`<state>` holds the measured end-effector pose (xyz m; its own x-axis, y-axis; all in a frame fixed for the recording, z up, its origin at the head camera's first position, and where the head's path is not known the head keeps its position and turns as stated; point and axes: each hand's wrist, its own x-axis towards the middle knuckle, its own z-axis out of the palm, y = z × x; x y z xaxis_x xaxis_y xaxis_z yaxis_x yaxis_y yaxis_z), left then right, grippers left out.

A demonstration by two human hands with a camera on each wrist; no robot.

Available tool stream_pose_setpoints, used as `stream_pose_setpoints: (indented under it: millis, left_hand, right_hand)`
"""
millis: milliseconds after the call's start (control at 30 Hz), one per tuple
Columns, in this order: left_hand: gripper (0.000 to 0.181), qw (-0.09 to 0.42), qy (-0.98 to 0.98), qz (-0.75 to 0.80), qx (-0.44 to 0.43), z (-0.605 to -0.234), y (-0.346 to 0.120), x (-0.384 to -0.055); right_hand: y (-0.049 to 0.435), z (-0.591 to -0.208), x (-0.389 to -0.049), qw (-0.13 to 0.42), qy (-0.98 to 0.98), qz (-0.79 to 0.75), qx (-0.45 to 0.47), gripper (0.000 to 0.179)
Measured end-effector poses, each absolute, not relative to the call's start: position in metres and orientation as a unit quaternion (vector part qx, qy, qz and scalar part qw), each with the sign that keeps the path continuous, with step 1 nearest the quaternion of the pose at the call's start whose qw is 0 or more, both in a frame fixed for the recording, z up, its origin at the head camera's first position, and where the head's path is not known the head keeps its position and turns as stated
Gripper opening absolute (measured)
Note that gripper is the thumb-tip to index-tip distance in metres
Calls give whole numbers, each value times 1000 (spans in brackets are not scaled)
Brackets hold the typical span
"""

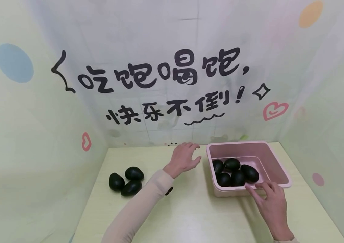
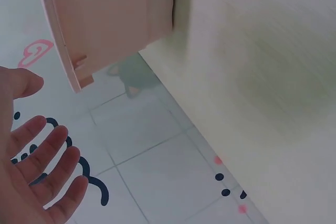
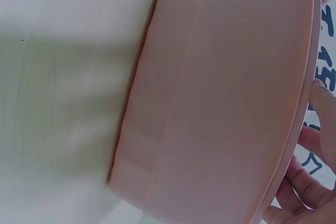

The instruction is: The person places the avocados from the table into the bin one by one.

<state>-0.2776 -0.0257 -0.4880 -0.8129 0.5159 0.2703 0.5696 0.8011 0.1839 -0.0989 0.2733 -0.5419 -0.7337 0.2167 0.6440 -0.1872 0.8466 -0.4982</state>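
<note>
My left hand (image 1: pixel 184 158) hovers above the table just left of a pink plastic bin (image 1: pixel 276 165), fingers spread and loosely bent, holding nothing. In the left wrist view, the bin's side wall (image 2: pixel 105 14) stands apart from the fingers. My right hand (image 1: pixel 272 202) is at the bin's front rim, with its thumb and bent fingertips touching the edge. The right wrist view shows the fingers (image 3: pixel 307 182) along that rim, their tips partly hidden behind it. Several dark avocados (image 1: pixel 232 164) lie in the bin's left part. Three more avocados (image 1: pixel 131 188) sit close together on the table's left.
The bin stands on a pale wooden table (image 1: pixel 190 216) near its back right. A printed cloth backdrop (image 1: pixel 166 33) with black lettering rises behind the table and along both sides. A small black object (image 1: pixel 169 191) shows beside my left forearm.
</note>
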Motion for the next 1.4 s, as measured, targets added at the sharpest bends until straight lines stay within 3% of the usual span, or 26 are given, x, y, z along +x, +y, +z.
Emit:
stream_pose_setpoints:
  millis: [400,800,1400]
  left_hand:
    - [38,99,-952,-153,-248,-502,-56,-273]
    - [40,63,-959,-185,-205,-515,-80,-266]
    - [40,77,-959,-212,-170,-532,-104,-261]
  right_hand:
    - [273,-538,-99,357,-893,275,-6,33]
    - [273,-539,-98,351,-895,274,-17,33]
    - [273,-541,-98,349,-894,280,-20,32]
